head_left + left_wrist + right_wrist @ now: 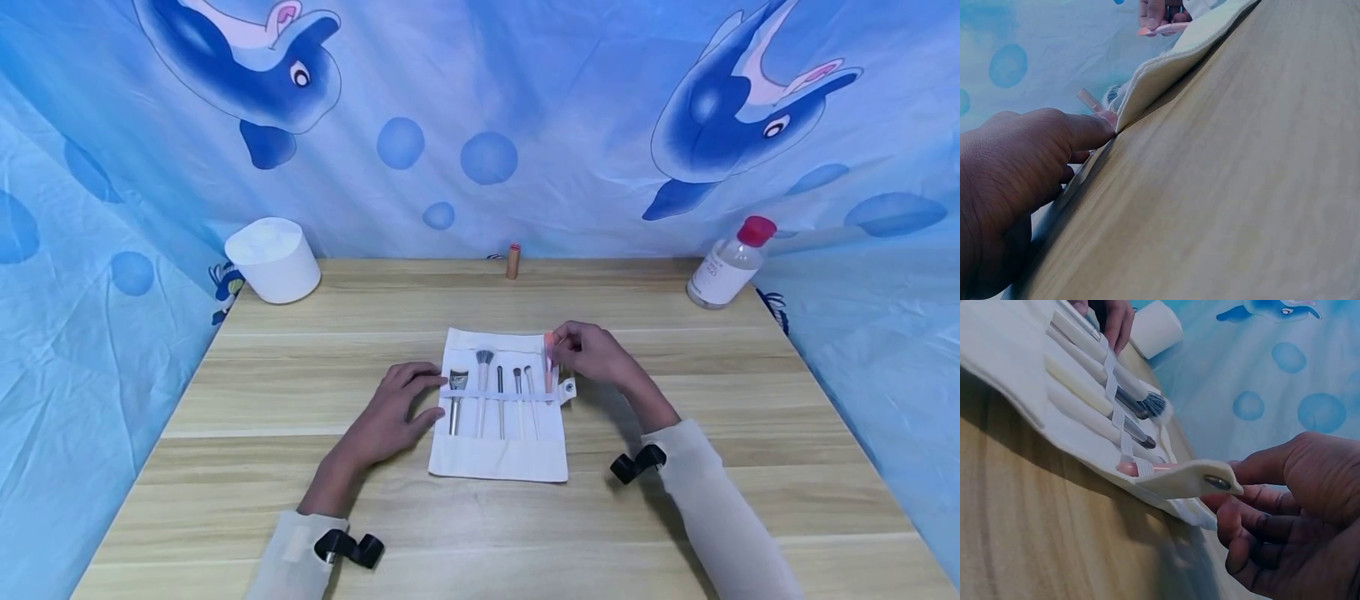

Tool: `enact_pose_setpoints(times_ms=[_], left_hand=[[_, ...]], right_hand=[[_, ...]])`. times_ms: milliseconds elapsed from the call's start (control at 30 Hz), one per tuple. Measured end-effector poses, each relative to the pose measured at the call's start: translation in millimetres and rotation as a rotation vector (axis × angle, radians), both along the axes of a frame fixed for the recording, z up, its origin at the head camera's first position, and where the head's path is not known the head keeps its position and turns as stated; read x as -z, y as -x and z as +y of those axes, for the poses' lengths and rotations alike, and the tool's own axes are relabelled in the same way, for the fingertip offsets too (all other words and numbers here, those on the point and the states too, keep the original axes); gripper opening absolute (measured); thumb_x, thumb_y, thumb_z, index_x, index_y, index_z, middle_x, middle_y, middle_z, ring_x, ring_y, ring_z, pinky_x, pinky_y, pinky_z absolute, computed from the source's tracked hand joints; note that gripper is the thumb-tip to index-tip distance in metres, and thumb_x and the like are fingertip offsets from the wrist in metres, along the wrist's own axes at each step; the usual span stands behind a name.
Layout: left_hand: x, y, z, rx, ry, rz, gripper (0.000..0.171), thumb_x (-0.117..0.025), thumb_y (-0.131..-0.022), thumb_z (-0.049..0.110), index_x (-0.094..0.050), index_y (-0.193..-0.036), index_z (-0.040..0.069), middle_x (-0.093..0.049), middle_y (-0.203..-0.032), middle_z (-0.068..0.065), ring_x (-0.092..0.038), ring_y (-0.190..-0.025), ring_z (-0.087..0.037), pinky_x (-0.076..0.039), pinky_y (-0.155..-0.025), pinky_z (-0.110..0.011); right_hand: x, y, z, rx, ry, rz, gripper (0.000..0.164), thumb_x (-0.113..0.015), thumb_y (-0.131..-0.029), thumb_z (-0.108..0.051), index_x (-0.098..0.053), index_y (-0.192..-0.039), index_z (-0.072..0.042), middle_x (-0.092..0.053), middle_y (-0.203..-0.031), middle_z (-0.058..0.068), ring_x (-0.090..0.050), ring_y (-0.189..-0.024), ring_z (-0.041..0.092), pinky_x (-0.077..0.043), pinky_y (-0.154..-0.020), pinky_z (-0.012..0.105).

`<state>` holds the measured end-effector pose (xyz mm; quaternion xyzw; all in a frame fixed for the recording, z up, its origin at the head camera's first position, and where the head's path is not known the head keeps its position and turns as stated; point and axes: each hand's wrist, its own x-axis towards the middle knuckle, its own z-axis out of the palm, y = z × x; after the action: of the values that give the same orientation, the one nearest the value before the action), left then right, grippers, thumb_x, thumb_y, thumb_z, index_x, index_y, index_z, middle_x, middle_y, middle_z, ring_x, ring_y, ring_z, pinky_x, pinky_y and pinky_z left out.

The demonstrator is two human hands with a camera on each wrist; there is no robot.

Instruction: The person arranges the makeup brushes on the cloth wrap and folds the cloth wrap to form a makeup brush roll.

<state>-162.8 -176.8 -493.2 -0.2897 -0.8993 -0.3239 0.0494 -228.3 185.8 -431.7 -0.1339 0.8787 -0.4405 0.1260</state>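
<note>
A white fabric brush roll (497, 458) lies unrolled on the table, with several makeup brushes (483, 375) tucked under its elastic band (1112, 381). My right hand (592, 350) is at its upper right corner, pinching the upper end of a slim pink tool (549, 375). The tool's lower end passes under the band, as the right wrist view shows. Its exact kind is unclear, and the snap flap (1191, 479) partly hides it there. At the left edge my left hand (393, 414) rests, thumb and fingers spread and touching the cloth.
At the back left stands a white round container (273, 262). A small brown-orange tube (513, 262) is upright at the back middle. A clear bottle with a red cap (726, 268) stands at the back right. Blue dolphin-printed curtains (480, 100) border the wooden table (247, 400).
</note>
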Motion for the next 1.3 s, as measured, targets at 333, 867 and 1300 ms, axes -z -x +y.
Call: enact_pose_setpoints(times_ms=[333, 867, 1300], left_hand=[[-1.5, -0.9, 0.8, 0.001, -0.004, 0.002, 0.045, -0.069, -0.096, 0.032, -0.062, -0.135, 0.011, -0.047, -0.145, -0.004, -0.034, -0.135, -0.023, -0.028, -0.111, -0.044], [-0.9, 0.6, 0.4, 0.003, -0.005, 0.007, 0.045, -0.068, -0.097, 0.032, -0.062, -0.135, 0.01, -0.047, -0.145, -0.005, -0.035, -0.135, -0.023, -0.029, -0.111, -0.045], [1.0, -0.6, -0.6, 0.008, -0.007, 0.012, 0.045, -0.068, -0.097, 0.034, -0.062, -0.135, 0.012, -0.047, -0.145, -0.005, -0.034, -0.136, -0.024, -0.028, -0.111, -0.046]], right_hand=[[9.0, -4.7, 3.5, -0.048, 0.044, -0.081, 0.013, -0.065, -0.098, -0.016, -0.066, -0.103, -0.004, -0.067, -0.092, 0.01, -0.061, -0.083, 0.024, -0.047, -0.069, 0.034], [11.1, -7.6, 8.8, -0.168, -0.069, -0.03, 0.014, -0.067, -0.097, -0.018, -0.073, -0.087, -0.011, -0.059, -0.091, 0.006, -0.048, -0.082, 0.024, -0.04, -0.067, 0.034], [-0.4, -7.1, 4.1, -0.29, -0.214, 0.085, 0.023, -0.067, -0.095, -0.01, -0.073, -0.072, -0.011, -0.061, -0.077, 0.001, -0.047, -0.061, 0.016, -0.038, -0.055, 0.027]])
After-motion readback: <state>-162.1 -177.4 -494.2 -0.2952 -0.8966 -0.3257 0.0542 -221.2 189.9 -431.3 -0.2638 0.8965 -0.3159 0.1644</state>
